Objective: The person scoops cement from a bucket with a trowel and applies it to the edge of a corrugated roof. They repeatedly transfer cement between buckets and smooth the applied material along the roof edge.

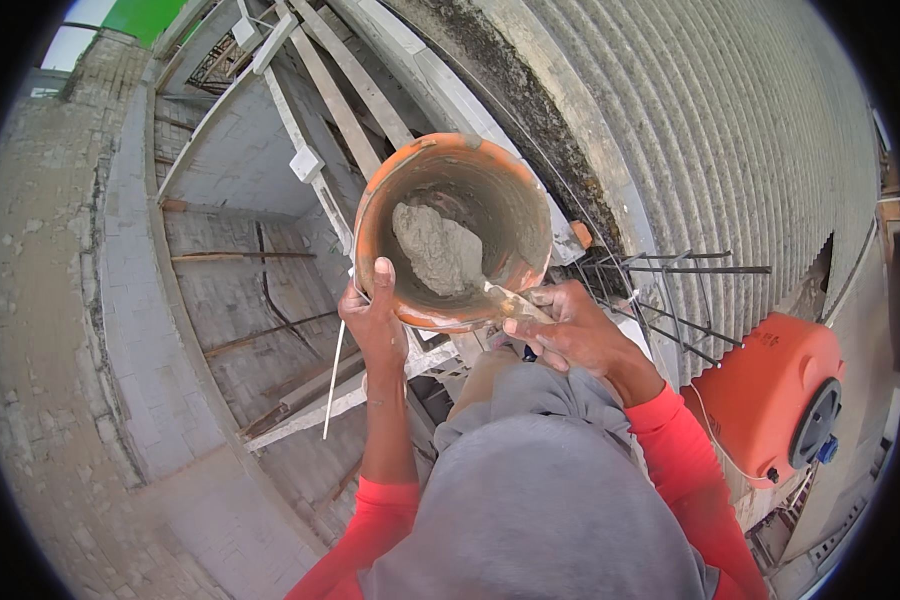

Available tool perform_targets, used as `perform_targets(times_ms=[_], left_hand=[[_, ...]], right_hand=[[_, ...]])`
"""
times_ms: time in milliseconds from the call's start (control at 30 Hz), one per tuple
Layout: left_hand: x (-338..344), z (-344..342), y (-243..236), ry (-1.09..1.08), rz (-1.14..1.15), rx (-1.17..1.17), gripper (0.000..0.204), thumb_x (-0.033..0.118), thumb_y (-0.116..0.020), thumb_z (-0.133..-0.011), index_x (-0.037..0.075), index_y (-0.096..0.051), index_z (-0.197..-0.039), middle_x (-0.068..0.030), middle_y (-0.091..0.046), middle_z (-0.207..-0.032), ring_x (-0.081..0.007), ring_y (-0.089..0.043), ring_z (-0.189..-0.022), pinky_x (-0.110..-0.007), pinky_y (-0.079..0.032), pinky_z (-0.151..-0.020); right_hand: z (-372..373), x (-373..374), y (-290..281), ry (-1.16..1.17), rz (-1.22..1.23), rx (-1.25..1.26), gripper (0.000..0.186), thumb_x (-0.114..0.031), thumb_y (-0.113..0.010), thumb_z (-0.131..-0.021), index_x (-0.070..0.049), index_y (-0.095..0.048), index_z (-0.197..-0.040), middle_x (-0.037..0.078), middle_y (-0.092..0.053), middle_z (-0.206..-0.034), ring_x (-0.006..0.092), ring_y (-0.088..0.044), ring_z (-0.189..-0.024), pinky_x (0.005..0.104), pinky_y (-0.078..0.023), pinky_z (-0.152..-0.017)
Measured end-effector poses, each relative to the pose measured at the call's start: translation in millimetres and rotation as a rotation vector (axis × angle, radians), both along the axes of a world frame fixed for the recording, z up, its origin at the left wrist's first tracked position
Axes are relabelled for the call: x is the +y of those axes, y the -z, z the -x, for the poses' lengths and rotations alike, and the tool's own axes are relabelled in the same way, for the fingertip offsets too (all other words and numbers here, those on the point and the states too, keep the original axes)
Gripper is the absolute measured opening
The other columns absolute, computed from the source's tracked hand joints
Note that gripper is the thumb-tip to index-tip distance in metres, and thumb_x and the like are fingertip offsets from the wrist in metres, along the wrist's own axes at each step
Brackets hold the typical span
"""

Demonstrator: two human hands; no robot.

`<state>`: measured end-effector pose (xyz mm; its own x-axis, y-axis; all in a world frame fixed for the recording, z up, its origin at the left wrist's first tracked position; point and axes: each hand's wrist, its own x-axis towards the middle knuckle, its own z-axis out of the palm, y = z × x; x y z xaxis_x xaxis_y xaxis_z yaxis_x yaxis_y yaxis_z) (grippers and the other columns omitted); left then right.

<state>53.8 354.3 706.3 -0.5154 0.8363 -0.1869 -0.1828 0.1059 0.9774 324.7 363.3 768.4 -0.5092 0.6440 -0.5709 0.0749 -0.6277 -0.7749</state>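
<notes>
Between hands (375,315), orange bucket (372,205), mortar (435,250) inside

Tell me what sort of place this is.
Likely a building site: there's a round orange bucket holding grey mortar-like mix, dark metal reinforcing bars sticking out, and a grey corrugated roof alongside.

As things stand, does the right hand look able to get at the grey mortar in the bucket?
Probably yes: the right hand holds a handle at the edge of the bucket, whose open mouth leaves the mortar uncovered.
</notes>
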Motion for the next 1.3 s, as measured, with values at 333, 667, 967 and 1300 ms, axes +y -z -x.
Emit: perform_targets(times_ms=[333,667,967,1300], left_hand=[[15,-31,59,0.129,0.102,0.196,0.031,0.02,-0.074,-0.105,-0.006,-0.073,-0.122,-0.0041,-0.072,-0.103,-0.0103,-0.063,-0.086,-0.029,-0.051,-0.077],[0,-62,113,0.298,0.298,0.168,0.027,0.018,-0.071,-0.105,-0.006,-0.072,-0.118,-0.0007,-0.066,-0.091,-0.0054,-0.05,-0.068,-0.027,-0.038,-0.059],[-16,-43,140,0.467,0.456,0.343,0.032,0.014,-0.07,-0.104,-0.007,-0.07,-0.128,-0.0082,-0.073,-0.113,-0.0148,-0.066,-0.095,-0.033,-0.053,-0.084],[-30,-25,156,0.546,0.46,0.411,0.043,0.011,-0.068,-0.104,-0.012,-0.063,-0.139,-0.0121,-0.071,-0.124,-0.0178,-0.067,-0.105,-0.032,-0.053,-0.091]], right_hand=[[-140,-50,-170,0.392,-0.338,-0.195,0.045,-0.021,-0.091,-0.087,0.01,-0.076,-0.115,0.004,-0.073,-0.085,0.0071,-0.062,-0.073,0.0233,-0.048,-0.067],[-288,-173,-128,0.806,-0.229,-0.421,0.045,-0.027,-0.079,-0.093,0.011,-0.07,-0.116,0.005,-0.062,-0.065,0.0068,-0.045,-0.04,0.0231,-0.031,-0.038],[-355,-227,144,0.672,0.245,-0.548,0.025,-0.025,-0.083,-0.09,-0.001,-0.076,-0.089,0.004,-0.063,-0.063,0.011,-0.053,-0.043,0.0294,-0.036,-0.038],[-338,-229,361,0.196,-0.183,-1.125,0.039,-0.032,-0.078,-0.078,-0.001,-0.079,-0.101,0.027,-0.075,-0.092,0.0433,-0.073,-0.095,0.0523,-0.058,-0.086]])
